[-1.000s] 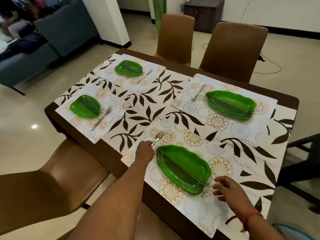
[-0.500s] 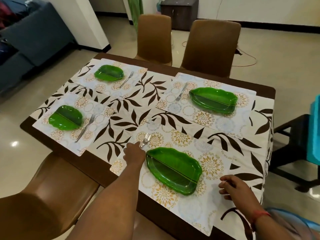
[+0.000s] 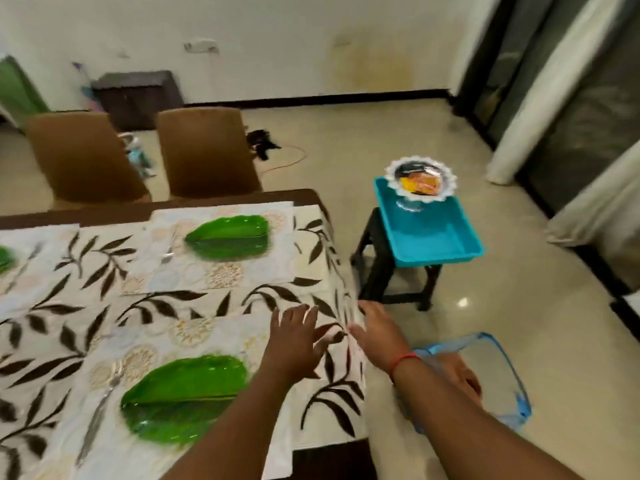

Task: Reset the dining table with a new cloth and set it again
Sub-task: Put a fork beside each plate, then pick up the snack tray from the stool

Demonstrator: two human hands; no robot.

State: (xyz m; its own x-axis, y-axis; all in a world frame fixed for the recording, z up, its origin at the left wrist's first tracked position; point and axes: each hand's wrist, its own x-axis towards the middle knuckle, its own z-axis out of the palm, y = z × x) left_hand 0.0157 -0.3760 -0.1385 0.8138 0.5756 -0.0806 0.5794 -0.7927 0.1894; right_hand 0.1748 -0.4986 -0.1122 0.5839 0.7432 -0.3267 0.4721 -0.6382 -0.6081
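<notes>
Two hands lie at the table's right end: the left hand (image 3: 294, 337) rests flat on the leaf-print tablecloth (image 3: 194, 299) with its fingers spread and straight, gripping nothing, and the right hand (image 3: 375, 332) reaches just beside it over the cloth's hanging edge, fingers extended and loose, also holding nothing; whether it touches the cloth is unclear through the blur. No writing can be read anywhere, the frame being smeared. Just behind the left hand's wrist sits a green leaf-shaped plate (image 3: 183, 396) on a floral placemat (image 3: 207, 337), with a fork (image 3: 100, 407) beyond the plate; a second leaf plate (image 3: 228, 235) lies well ahead of the fingers. Beyond the right hand, open tiled floor (image 3: 502, 341) surrounds a dark stool (image 3: 374, 268) carrying a turquoise tray (image 3: 433, 237) and a scalloped white dish (image 3: 420, 180). Two brown chairs (image 3: 207, 150) stand at the far side.
</notes>
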